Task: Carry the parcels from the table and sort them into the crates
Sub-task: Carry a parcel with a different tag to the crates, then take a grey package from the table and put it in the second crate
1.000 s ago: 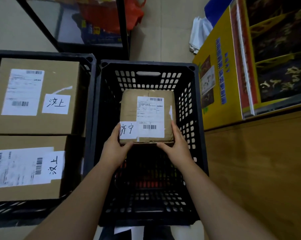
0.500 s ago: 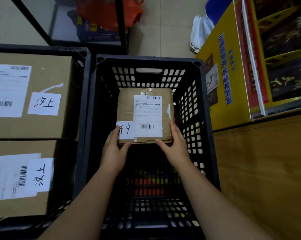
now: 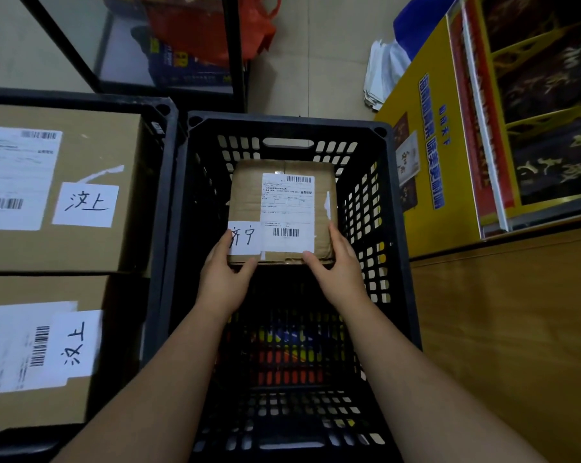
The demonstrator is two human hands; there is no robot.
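- Parcel [image 3: 280, 212], a small brown cardboard box with a printed shipping label and a handwritten white tag at its near left corner, sits inside the black crate [image 3: 284, 128], toward the crate's far wall. Whether it already rests on the crate's floor or hangs just above it cannot be told.
- Left hand [image 3: 224, 275] holds the parcel's near left corner, thumb on the near edge and fingers along the left side over the handwritten tag.
- Right hand [image 3: 337, 267] holds the near right corner the same way, thumb on the near edge and fingers laid along the right side. Both hands are curled round the box, not spread flat.
- Step in hand, as I judge it: setting this parcel down in the black crate, so the carry is nearly done for this one.
- Next move would call for easing the box down until it sits flat, then loosening both hands and lifting them clear of the crate's walls.
- Near half of the black crate holds no parcel; colours show through the holes in its floor.
- Left of the black crate stands a second crate [image 3: 164, 110], just beside it, holding two larger boxes [image 3: 92, 145], each with a shipping label and a handwritten tag unlike the small parcel's.
- Right of the black crate is a wooden surface [image 3: 503, 312], with a yellow carton [image 3: 426, 95] beyond it.
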